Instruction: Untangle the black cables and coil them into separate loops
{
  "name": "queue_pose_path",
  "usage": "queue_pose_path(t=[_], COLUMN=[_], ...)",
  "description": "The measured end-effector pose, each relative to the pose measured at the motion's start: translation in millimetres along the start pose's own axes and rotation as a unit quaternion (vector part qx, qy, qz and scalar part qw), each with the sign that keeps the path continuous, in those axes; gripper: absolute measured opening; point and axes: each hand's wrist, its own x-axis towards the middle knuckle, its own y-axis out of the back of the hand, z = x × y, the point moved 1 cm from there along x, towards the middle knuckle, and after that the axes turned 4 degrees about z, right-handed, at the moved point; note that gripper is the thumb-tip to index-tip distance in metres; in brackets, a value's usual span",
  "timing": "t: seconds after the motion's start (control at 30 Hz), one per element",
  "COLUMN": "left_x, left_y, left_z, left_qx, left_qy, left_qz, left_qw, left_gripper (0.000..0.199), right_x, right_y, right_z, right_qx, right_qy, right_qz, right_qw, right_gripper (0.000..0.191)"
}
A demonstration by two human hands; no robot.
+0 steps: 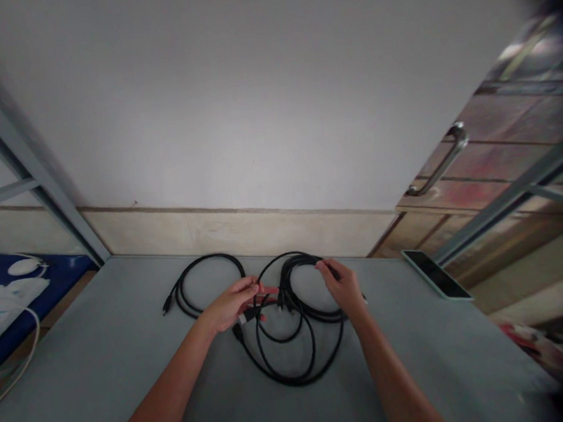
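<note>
Several loops of black cable [299,380] lie on the grey tabletop, and some rise toward my hands. My left hand [235,302] pinches a strand between thumb and forefinger, with its other fingers stretched out behind the loops. Just below those fingers is a plug with a pale metal end [247,316]. Another black connector [238,333] rests close by. On the right, my right hand [342,286] has its fingers closed on the black cable at the edge of a thicker coil [285,284]. To the left, a separate loop ends in a black plug [167,305].
A phone-like device [436,274] with a pale green edge lies at the tabletop's right side. A white wall [250,107] stands behind the table. Metal frame bars [30,163] rise on both sides. At left, a white power strip [5,310] sits on a blue surface.
</note>
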Motion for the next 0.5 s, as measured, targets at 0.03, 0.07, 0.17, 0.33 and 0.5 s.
queue_pose_path(t=[0.03, 0.07, 0.17, 0.33, 0.5], left_x=[0.0, 0.2, 1.6, 6.2, 13.3], left_y=[-2.1, -4.2, -8.6, -6.1, 0.4], left_z=[-1.0, -2.1, -5.3, -9.0, -11.1], left_qx=[-0.016, -0.033, -0.077, -0.109, -0.123], left_qy=[0.003, 0.006, 0.008, -0.011, -0.068], left_qz=[-0.009, -0.021, -0.043, -0.018, 0.014], left_qw=[1.0, 0.999, 0.996, 0.994, 0.99], left_gripper=[0.038, 0.037, 0.035, 0.028, 0.027], right_x=[-1.9, -4.0, -11.2, -22.9, -25.5], right_y=[-1.9, -4.5, -15.4, -34.0, -37.4], right_z=[-4.7, -9.4, -19.8, -21.4, -23.3], right_qx=[0.019, 0.038, 0.09, 0.181, 0.206], right_qy=[-0.006, -0.011, -0.025, -0.095, -0.139], right_qz=[-0.021, -0.041, -0.102, -0.238, -0.284], right_qw=[1.0, 0.998, 0.99, 0.949, 0.926], right_gripper=[0.034, 0.033, 0.035, 0.081, 0.083])
